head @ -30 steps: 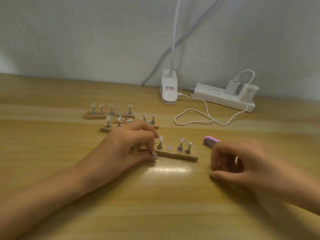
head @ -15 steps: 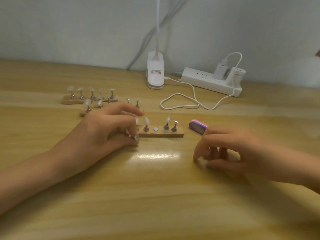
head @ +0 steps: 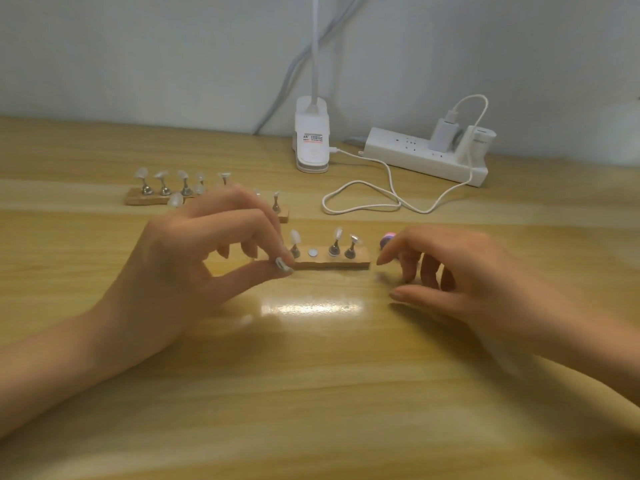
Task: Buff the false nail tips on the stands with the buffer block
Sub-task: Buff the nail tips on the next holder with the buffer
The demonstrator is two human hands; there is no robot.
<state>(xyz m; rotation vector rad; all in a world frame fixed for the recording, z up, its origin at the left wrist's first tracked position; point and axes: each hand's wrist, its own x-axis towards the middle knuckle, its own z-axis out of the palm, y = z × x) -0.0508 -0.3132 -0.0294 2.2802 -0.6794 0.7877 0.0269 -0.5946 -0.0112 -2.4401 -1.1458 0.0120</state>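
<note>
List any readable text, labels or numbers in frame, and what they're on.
Sticker on the white lamp clip base: red band with small print, too small to read.
White adapter plugged into the power strip: faint grey word, too blurred to read.
Power strip itself: no legible marking.
No other text shows.

Only one cam here, a wide-angle worn on the head, looking forward and down over the surface (head: 311,393) to the back wall (head: 138,46), close enough that the left hand (head: 194,261) and right hand (head: 464,271) fill the middle with the nail stand (head: 325,263) between them.
</note>
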